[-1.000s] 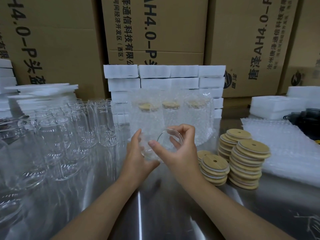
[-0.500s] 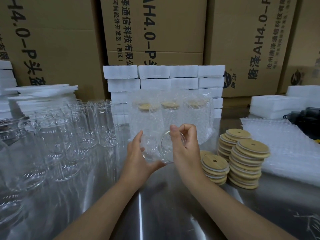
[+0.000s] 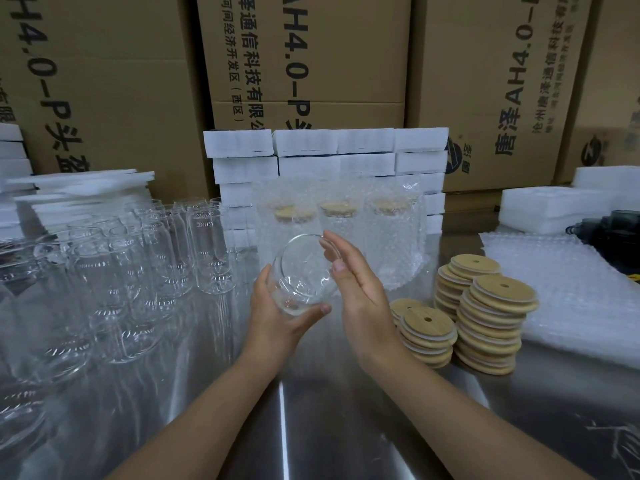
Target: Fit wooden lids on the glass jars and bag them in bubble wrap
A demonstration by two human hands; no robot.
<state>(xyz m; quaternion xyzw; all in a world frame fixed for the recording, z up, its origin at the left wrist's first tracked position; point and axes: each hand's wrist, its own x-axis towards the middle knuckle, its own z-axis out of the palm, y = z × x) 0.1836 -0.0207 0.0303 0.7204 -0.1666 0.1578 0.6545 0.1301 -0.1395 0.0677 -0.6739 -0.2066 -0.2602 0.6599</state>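
A left hand (image 3: 273, 320) grips a tilted glass jar (image 3: 301, 271), fingers curled round its base, as the right hand (image 3: 360, 292) lays straight, relaxed fingers against its rim. Stacked wooden lids (image 3: 491, 317) stand right of those fingers.

Steel table (image 3: 311, 427), reflective, fills the lower frame; scratch marks at lower right. Left side: a crowd of empty glass jars (image 3: 138, 265), upright and packed close, with white foam sheets (image 3: 79, 188) piled behind them at upper left. Centre: a row of bubble-wrapped lidded jars (image 3: 391, 237) standing before a wall of stacked foam blocks (image 3: 329, 157); right of centre, several stacks of wooden lids (image 3: 485, 323) just beside one another, then a flat pile of bubble wrap (image 3: 571, 282), more foam (image 3: 554, 209) and a dark object (image 3: 613, 233) at the right edge.
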